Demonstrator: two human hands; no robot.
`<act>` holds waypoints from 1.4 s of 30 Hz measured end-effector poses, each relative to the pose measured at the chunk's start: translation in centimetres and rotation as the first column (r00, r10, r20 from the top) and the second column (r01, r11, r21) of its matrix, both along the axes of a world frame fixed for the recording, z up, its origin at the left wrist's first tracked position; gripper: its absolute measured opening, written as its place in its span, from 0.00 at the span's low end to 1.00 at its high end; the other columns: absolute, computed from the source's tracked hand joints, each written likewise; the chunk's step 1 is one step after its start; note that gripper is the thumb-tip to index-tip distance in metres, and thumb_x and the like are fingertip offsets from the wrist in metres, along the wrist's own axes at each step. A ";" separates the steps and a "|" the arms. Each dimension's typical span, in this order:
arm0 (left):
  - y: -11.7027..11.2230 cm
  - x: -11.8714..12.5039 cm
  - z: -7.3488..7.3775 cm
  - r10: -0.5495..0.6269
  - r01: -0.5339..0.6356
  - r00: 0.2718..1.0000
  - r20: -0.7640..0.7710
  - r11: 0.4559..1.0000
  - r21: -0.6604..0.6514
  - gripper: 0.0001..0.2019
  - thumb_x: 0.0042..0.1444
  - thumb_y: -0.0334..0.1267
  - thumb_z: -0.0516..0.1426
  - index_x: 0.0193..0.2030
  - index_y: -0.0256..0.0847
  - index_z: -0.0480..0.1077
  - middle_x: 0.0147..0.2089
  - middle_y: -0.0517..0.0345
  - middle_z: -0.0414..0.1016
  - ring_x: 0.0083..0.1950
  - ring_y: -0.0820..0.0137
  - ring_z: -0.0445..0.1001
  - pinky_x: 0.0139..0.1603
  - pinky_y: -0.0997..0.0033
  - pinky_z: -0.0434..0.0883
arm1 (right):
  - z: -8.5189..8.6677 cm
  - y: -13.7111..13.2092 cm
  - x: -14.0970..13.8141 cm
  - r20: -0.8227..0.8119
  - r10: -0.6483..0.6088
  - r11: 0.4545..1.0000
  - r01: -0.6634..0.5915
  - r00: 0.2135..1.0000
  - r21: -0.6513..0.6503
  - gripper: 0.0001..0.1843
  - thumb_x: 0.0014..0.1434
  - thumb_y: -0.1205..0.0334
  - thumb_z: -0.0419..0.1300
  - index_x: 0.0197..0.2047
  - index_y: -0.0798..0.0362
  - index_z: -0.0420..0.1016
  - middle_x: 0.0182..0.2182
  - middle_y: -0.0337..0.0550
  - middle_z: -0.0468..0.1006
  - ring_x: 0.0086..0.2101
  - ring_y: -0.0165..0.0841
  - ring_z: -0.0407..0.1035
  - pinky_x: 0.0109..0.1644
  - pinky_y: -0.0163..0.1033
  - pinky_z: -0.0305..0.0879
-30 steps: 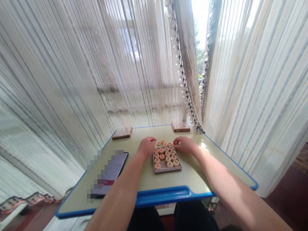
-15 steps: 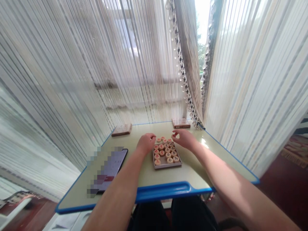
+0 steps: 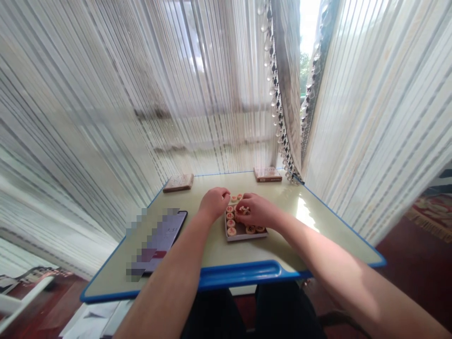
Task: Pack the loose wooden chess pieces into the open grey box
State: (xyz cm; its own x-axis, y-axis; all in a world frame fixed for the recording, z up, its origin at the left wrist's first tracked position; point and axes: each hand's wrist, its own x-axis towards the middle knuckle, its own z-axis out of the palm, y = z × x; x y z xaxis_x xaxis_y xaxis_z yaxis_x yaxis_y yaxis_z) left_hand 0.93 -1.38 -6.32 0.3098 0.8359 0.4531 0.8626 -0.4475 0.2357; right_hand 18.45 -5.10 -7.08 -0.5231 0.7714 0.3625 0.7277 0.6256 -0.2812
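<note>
A shallow open box (image 3: 247,238) stands on the table, holding round wooden Chinese chess pieces with red or dark characters. A column of red-marked pieces (image 3: 230,223) lies along its left side. My right hand (image 3: 256,210) reaches over the box, thumb and fingers pinched on a Chinese chess piece (image 3: 238,218) and covering several others. My left hand (image 3: 214,205) hovers by the box's far left corner, its fingers curled together; whatever they may hold is hidden. Just beyond the box lie loose red-marked pieces (image 3: 236,198), partly hidden behind my right hand.
A tablet-like device (image 3: 171,235), partly pixelated, lies on the left of the blue-edged table (image 3: 197,181). Two flat boxes stand at the back, one at the left (image 3: 178,182) and one at the right (image 3: 267,174). String curtains (image 3: 212,117) hang behind the table.
My right hand has moved left and toward me, from the loose pieces beyond the box to over its inside. My left hand stays near the same corner. The view has tilted slightly.
</note>
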 end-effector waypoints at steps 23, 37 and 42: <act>-0.2 0.3 0.1 -0.023 0.027 0.995 -0.096 0.999 0.037 0.13 0.54 0.34 0.49 0.35 0.39 0.75 0.36 0.54 0.77 0.39 0.67 0.72 0.42 0.70 0.67 | 0.3 -0.4 -0.4 0.053 0.015 1.000 -0.015 0.998 -0.002 0.08 0.52 0.58 0.57 0.31 0.50 0.77 0.31 0.42 0.74 0.39 0.35 0.66 0.37 0.35 0.59; -0.2 0.2 0.0 -0.020 0.022 0.995 -0.094 1.000 0.014 0.13 0.54 0.35 0.49 0.35 0.40 0.75 0.37 0.54 0.77 0.40 0.68 0.73 0.43 0.71 0.67 | 0.2 1.1 0.9 -0.097 -0.228 0.968 0.237 0.969 0.088 0.14 0.56 0.63 0.52 0.43 0.50 0.75 0.37 0.44 0.74 0.41 0.35 0.65 0.44 0.37 0.59; -0.2 0.2 0.0 -0.003 0.003 0.996 -0.092 1.000 -0.002 0.13 0.54 0.35 0.48 0.34 0.40 0.75 0.37 0.54 0.77 0.40 0.67 0.73 0.42 0.71 0.67 | -0.9 3.3 2.6 0.022 -0.349 0.937 0.349 0.937 -0.003 0.15 0.53 0.68 0.52 0.37 0.49 0.79 0.40 0.42 0.77 0.42 0.37 0.66 0.46 0.37 0.60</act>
